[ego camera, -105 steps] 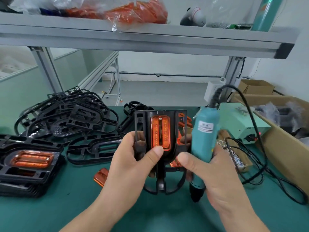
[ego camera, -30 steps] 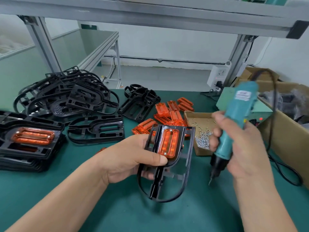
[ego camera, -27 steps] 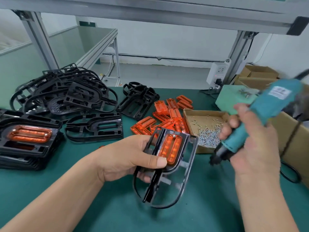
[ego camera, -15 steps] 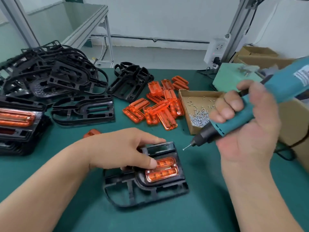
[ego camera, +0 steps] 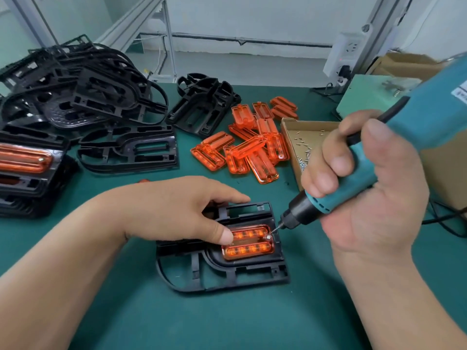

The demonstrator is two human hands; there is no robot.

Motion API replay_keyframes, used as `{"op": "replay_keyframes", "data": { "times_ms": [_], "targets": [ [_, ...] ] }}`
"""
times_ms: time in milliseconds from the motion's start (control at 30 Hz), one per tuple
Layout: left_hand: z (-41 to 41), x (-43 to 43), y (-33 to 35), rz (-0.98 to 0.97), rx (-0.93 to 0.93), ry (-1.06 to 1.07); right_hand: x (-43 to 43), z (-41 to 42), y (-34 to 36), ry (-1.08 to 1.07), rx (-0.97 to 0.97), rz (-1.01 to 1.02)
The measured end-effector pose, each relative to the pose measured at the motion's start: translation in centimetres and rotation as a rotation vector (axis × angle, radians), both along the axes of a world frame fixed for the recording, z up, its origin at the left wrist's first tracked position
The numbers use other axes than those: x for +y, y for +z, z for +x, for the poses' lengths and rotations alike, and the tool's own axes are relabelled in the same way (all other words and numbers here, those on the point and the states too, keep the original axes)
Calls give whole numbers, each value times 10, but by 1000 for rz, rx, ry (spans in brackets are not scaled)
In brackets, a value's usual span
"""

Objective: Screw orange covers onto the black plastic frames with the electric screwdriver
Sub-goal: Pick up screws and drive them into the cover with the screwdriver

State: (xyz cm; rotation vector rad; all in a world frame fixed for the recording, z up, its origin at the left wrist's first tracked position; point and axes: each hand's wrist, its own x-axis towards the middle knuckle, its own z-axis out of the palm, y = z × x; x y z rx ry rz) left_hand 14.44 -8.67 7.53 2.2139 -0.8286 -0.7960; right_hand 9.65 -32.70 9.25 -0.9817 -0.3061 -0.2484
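Holding the black frame (ego camera: 227,276) flat on the green mat (ego camera: 227,322) with left hand (ego camera: 177,210), fingers together, thumb pressing the orange cover (ego camera: 249,248). Gripping screwdriver (ego camera: 427,120) in right hand (ego camera: 371,203), fingers curled round it, tip on the cover's right-end screw (ego camera: 268,237).

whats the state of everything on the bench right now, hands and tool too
black frame, flat on the mat, cover seated in it
orange cover, held down by a thumb
screw, at the cover's right end, under the bit
electric screwdriver, tilted, bit on the screw
left hand, pressing the cover
right hand, gripping the screwdriver
screw box, open, screws loose inside
spare covers, heaped, unmounted
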Motion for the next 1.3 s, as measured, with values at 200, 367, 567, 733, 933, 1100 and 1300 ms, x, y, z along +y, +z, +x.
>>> {"op": "replay_keyframes", "data": {
  "times_ms": [200, 367, 567, 733, 933, 1100, 1300],
  "targets": [
    [2, -2, -4, -75, 25, -22, 3, -2, -1, -11, -62, -84],
    [1, -1, -5, -83, 31, -41, 5, -2, -4, -27, -72, -144],
    [1, -2, -4, -74, 23, -50, 7, -2, -7, -25, -65, -154],
    [1, -2, -3, -76, 20, -59, 7, 0, -4, -55, -21, -184],
    [2, -1, -6, -95, 41, -62, -2, 8, -5, 14, 225, 3],
    [1, -2, -5, -75, 40, -41, -3, 13, -9, 17, 258, 45],
    [2, -1, -5, -2, 2, -3, -5, 14, -6, 118, 249, 83]
  ]
}}
